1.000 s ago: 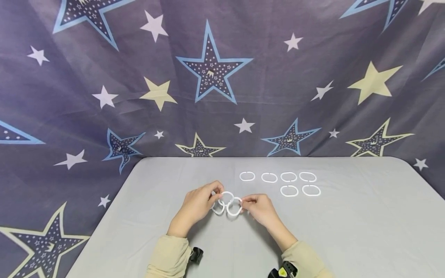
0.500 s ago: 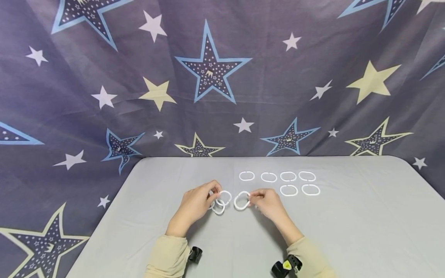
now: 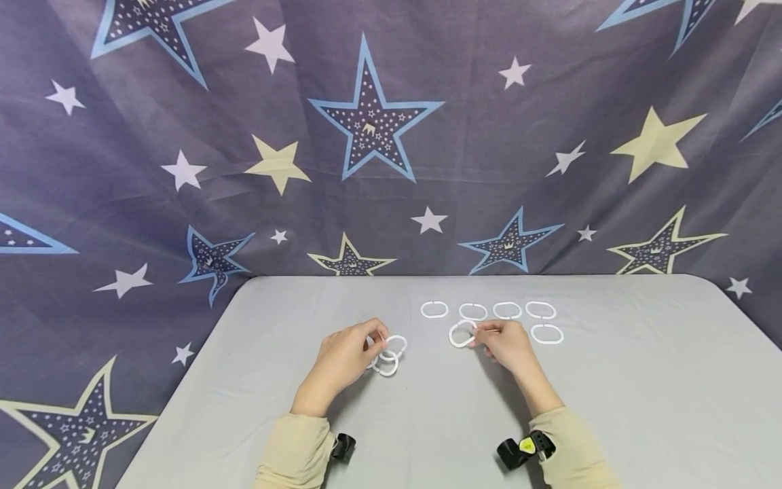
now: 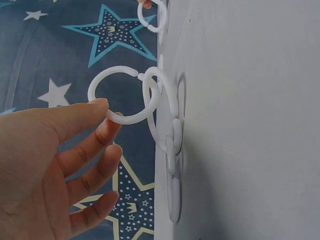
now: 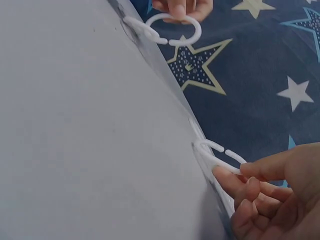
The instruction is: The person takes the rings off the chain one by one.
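Note:
My left hand (image 3: 345, 354) pinches a white plastic chain link (image 4: 93, 89) between thumb and forefinger, other fingers loosely bent. Through it hangs a second link (image 4: 171, 95), and further links (image 4: 174, 200) trail below, edge-on to the camera. To the right, my right hand (image 3: 506, 345) pinches a single link (image 3: 453, 338), tilted above the table and apart from the chain. In the right wrist view that link (image 5: 206, 154) shows a small gap in its loop. The right hand covers the spot where another link lay in the front row.
Several loose white links lie flat on the grey table (image 3: 641, 380): a back row with a link (image 3: 434, 317) at its left end, and a front link (image 3: 546, 342) right of my right hand. Behind hangs a star-patterned cloth (image 3: 464, 163).
My right hand has drawn its link away from the chain and carried it right and back toward the loose links. The left hand stays nearly in place, still holding the chain.

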Demonstrator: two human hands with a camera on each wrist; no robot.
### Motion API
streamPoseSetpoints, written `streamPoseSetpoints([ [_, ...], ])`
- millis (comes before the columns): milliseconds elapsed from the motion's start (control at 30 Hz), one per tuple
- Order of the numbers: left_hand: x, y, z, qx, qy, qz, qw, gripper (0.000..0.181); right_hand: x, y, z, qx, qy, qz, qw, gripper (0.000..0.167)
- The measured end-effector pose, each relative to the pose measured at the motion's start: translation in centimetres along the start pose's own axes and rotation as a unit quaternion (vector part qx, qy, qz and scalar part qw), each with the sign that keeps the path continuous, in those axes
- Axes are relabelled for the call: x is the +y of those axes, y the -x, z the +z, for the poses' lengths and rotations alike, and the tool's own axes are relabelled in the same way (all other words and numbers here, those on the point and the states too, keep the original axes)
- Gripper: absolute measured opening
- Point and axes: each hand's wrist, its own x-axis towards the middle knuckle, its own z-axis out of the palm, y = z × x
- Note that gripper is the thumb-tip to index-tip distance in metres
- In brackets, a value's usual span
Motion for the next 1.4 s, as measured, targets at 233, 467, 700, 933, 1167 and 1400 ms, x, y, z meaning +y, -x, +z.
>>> streamPoseSetpoints([
  [233,0.0,0.0,0.1,-0.002,0.000,-0.004,1.0000,0.011,0.7,-0.2,-0.8,0.008,0.050,0.012,0.9986,0.024],
  [467,0.0,-0.1,0.1,-0.002,-0.001,-0.006,1.0000,0.011,1.0,-0.2,-1.2,0.017,0.112,-0.004,0.9936,0.023],
  [700,0.0,-0.2,0.2,0.000,0.000,-0.006,1.0000,0.011,0.8,0.0,-1.1,0.028,0.131,-0.023,0.9907,0.019],
  [933,0.0,0.0,0.0,0.000,-0.001,-0.007,1.0000,0.010,-0.3,0.5,-0.8,0.025,0.140,-0.038,0.9891,0.019],
  [1167,-0.1,0.0,-0.4,0.003,0.001,-0.007,1.0000,0.008,-2.3,1.7,0.5,0.001,0.105,-0.065,0.9924,0.018],
  [1400,-0.1,0.2,-0.9,-0.007,0.007,-0.018,0.9998,0.006,-2.9,2.3,2.2,-0.054,0.034,-0.078,0.9949,0.019],
])
